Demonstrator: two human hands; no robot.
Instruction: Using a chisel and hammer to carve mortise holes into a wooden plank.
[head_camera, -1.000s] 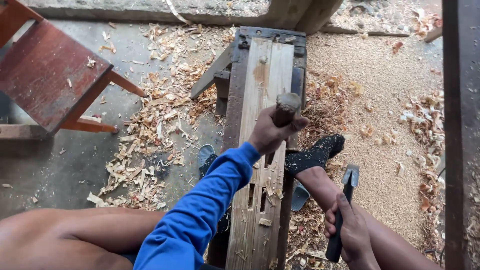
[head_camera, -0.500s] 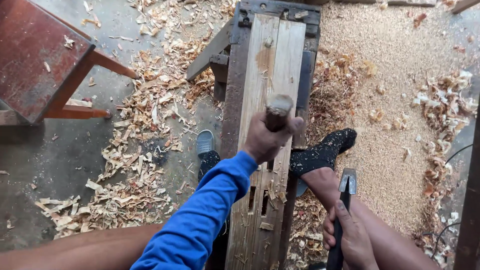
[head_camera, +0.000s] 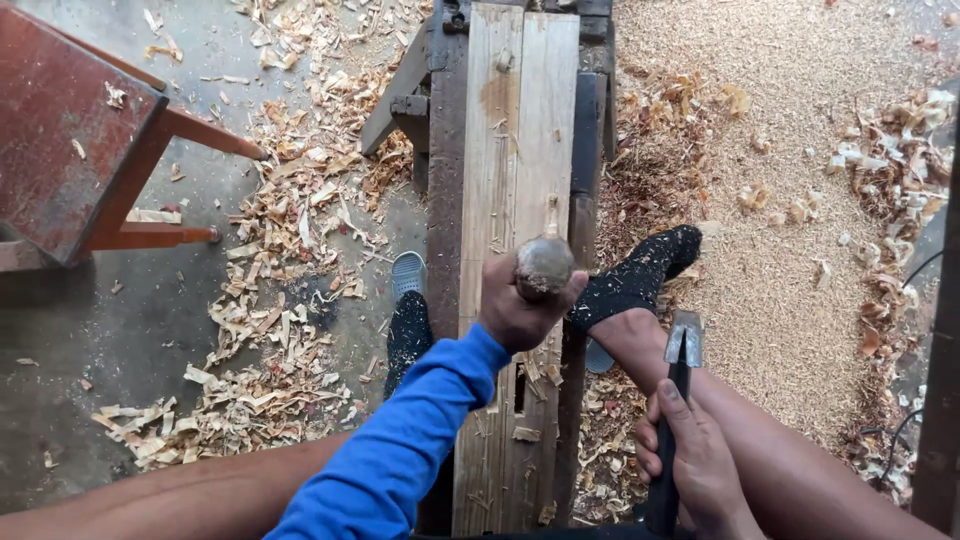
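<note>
The person sits astride a long wooden plank (head_camera: 520, 130) that lies lengthwise on a dark workbench (head_camera: 445, 200). The left hand (head_camera: 520, 310), coming out of a blue sleeve (head_camera: 400, 450), is wrapped tight around the worn round handle of a chisel (head_camera: 545, 265). The chisel stands nearly upright, its butt pointing up at the camera and its blade down on the plank, about halfway along it. From this angle the blade itself is mostly hidden, so I cannot tell how deep it sits in the wood.

The right hand (head_camera: 690, 465) hangs lower, beside the right knee, fingers closed around the dark handle of a hammer (head_camera: 680, 360). The metal head points away from the body, near the right foot, which wears a black sock (head_camera: 640, 280) and rests just beside the bench. The left foot, in a dark sock and a grey sandal (head_camera: 408, 275), stands on the other side.

A rectangular slot is cut in the plank near the person's lap, with chips around it. Wood shavings (head_camera: 280, 280) lie thick on the concrete to the left, and fine sawdust (head_camera: 790, 150) covers the ground to the right. A red wooden stool (head_camera: 70, 150) stands at the upper left.
</note>
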